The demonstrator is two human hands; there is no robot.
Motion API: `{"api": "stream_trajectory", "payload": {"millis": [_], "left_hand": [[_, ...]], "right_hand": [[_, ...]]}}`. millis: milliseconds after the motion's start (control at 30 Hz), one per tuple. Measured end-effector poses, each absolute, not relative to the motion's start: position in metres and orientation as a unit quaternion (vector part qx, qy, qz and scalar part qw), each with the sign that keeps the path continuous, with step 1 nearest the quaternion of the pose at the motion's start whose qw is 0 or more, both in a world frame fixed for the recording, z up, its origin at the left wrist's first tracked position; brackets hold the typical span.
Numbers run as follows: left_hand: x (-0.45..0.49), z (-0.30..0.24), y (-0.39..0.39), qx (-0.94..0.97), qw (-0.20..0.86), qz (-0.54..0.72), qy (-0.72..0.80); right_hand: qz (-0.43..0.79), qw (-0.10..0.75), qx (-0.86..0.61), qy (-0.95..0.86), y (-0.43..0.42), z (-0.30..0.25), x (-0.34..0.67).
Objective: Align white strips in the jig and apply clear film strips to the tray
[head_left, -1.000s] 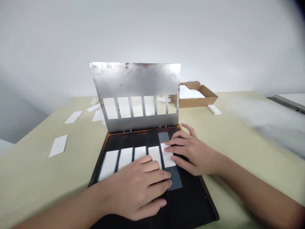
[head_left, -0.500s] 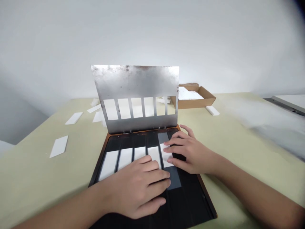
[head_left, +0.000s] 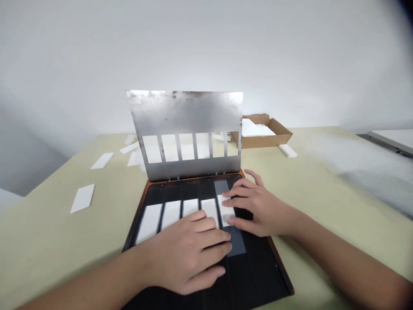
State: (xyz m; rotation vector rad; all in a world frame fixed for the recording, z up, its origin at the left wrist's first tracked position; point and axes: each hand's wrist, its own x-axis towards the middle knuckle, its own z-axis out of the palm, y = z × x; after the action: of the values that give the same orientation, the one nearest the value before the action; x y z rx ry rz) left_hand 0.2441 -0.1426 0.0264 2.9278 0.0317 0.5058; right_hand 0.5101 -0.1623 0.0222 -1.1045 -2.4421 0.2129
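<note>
Pressing left hand (head_left: 183, 254) flat, fingers held together, across the white strips (head_left: 149, 224) in the black slotted tray (head_left: 258, 267), with right hand (head_left: 261, 211) spread, its fingers (head_left: 237, 193) resting on the rightmost strip (head_left: 224, 206) over a grey slot (head_left: 237, 241).

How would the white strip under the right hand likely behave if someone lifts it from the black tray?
The white strip looks thin and flat, so it is probably light, and its straight edges suggest stiff rather than floppy. Lying flat, it seems unlikely to roll. It may be brittle; the pictures cannot settle that.
</note>
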Motion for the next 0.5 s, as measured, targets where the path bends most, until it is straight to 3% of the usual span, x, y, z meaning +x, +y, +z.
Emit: {"api": "stream_trajectory", "payload": {"millis": [500], "left_hand": [[0.2430, 0.0269, -0.1423, 0.987, 0.046, 0.157, 0.004]], "right_hand": [[0.092, 0.226, -0.410, -0.879, -0.1628, 0.0245, 0.5080]]}}
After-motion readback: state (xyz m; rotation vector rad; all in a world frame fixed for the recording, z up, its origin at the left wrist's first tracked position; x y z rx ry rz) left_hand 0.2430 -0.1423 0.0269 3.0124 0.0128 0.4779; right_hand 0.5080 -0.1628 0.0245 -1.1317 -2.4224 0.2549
